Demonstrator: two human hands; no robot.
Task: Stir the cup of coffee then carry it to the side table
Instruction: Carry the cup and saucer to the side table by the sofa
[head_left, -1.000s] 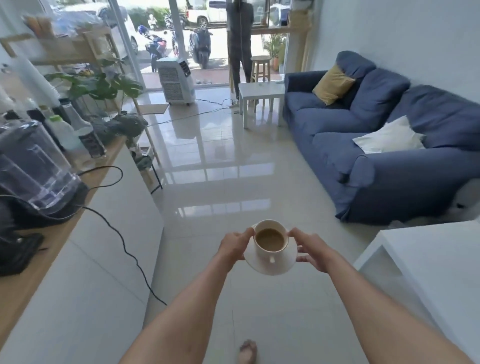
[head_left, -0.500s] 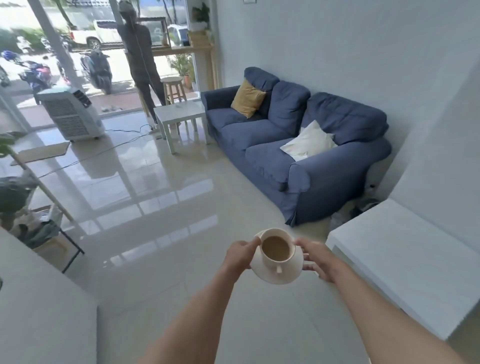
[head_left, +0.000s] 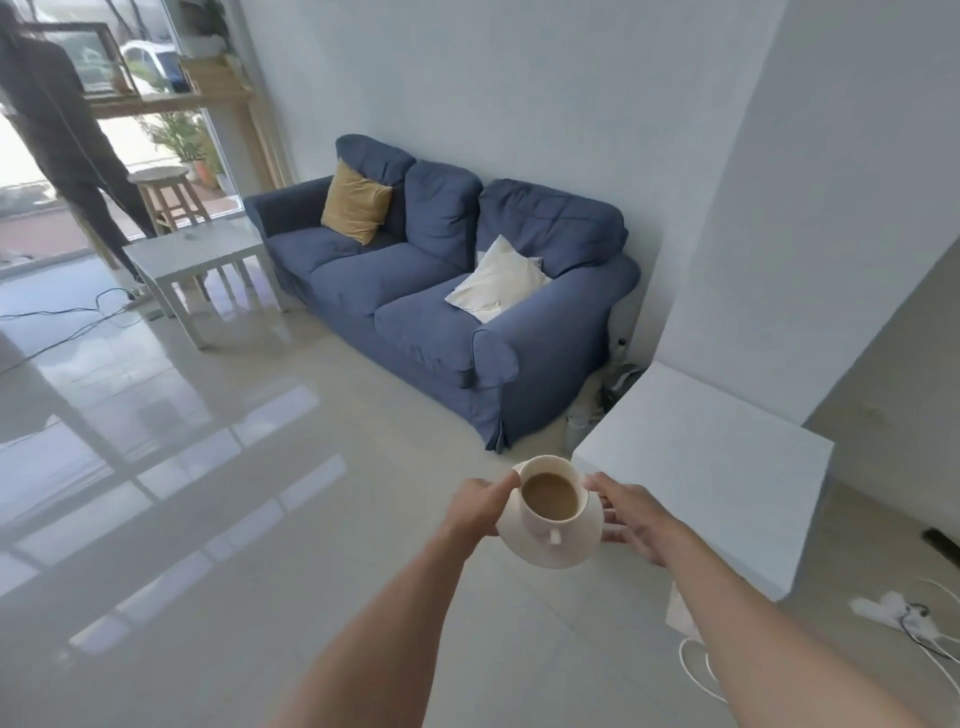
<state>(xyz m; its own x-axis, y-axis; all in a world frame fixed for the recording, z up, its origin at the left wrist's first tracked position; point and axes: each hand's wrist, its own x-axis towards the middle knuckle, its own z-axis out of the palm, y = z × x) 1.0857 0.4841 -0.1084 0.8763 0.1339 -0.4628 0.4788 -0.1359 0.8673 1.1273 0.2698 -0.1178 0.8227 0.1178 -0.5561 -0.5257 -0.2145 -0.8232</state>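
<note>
A cream cup of milky coffee (head_left: 551, 498) stands on a cream saucer (head_left: 558, 551), held in the air over the tiled floor. My left hand (head_left: 480, 506) grips the saucer's left rim and my right hand (head_left: 631, 514) grips its right rim. The cup's handle points toward me. A white side table (head_left: 711, 467) stands just right of the cup, beside the sofa's near arm. No spoon is visible.
A blue sofa (head_left: 441, 291) with a yellow cushion and a white cushion lines the wall ahead. Another white table (head_left: 197, 254) and a wooden stool (head_left: 163, 195) stand far left, where a person (head_left: 62, 135) is by the window. Cables and a power strip (head_left: 904, 613) lie on the floor at right.
The view has swung right: the counter with its appliances has left the frame, and the sofa and white side table are much nearer. Both hands still hold the saucer with the cup.
</note>
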